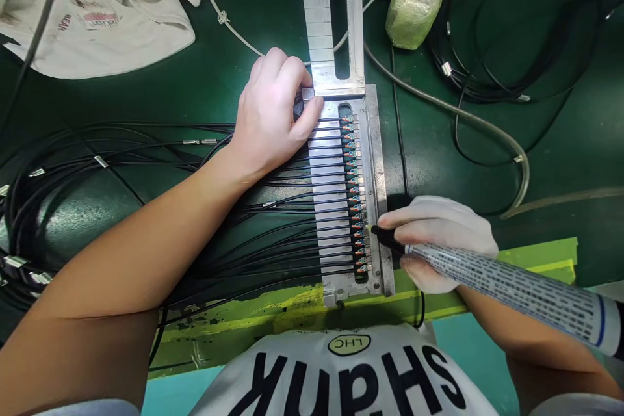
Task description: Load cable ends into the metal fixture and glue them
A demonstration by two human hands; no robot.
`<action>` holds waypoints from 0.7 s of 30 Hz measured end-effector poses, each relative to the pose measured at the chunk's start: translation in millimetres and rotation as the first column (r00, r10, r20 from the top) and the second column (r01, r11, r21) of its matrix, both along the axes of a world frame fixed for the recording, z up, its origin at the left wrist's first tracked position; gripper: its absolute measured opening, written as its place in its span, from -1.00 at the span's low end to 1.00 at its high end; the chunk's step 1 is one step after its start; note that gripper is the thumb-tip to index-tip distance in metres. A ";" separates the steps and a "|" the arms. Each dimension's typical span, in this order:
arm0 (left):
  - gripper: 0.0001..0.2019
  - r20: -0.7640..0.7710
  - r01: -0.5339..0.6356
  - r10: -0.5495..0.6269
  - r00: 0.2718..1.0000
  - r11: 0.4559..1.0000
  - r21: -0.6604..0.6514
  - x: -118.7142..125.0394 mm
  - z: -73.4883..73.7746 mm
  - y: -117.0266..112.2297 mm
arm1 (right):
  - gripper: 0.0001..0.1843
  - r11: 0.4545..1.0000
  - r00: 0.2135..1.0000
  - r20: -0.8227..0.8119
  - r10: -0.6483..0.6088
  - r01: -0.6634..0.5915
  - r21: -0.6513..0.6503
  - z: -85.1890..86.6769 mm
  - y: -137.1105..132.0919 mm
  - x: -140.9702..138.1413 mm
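A metal fixture (377, 175) lies on the green bench, holding a row of several black cables (273, 234) whose coloured wire ends (353, 162) line up in its slot. My left hand (273, 117) rests on the fixture's upper left, fingers curled and pressing down on the clamp bar and cables. My right hand (439, 240) grips a thick marker pen (507, 286) with a printed white barrel. Its black tip touches the wire ends near the lower part of the slot.
A long metal rail (322, 19) runs away from the fixture's top. Black cable bundles (58, 175) spread at left and coil at upper right (511, 45). A pale hose (478, 123), a wrapped green bundle (419, 0) and cream cloth (97, 19) lie at the back. A yellow-green bench edge (536, 260) is near me.
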State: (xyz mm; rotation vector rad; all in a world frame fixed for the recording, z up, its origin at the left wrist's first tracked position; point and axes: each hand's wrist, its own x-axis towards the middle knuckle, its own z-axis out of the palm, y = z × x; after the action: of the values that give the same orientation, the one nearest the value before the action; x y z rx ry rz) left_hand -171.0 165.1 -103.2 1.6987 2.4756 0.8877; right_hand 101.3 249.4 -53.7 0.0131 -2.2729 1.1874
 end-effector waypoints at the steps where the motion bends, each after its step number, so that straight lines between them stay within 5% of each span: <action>1: -0.84 0.003 -0.002 0.002 1.000 1.000 -0.004 -0.2 0.0 0.0 | -0.83 1.000 1.000 -0.005 -0.006 0.006 0.004 0.1 -0.3 0.1; 9: -0.84 0.015 -0.006 0.006 1.000 1.000 0.001 -0.2 0.5 0.3 | -0.90 0.997 0.994 -0.092 -0.060 0.064 0.037 6.9 -4.2 6.6; 21: -0.81 0.093 -0.018 0.017 0.996 1.000 0.017 0.0 0.3 0.0 | -0.89 1.000 1.000 -0.019 0.008 -0.008 0.001 0.0 -6.1 4.5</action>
State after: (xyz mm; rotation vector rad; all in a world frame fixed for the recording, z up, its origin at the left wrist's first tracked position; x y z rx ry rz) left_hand -171.0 165.1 -102.9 1.6042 2.4341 0.9698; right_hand 105.8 243.3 -53.7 0.0329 -2.2588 1.1857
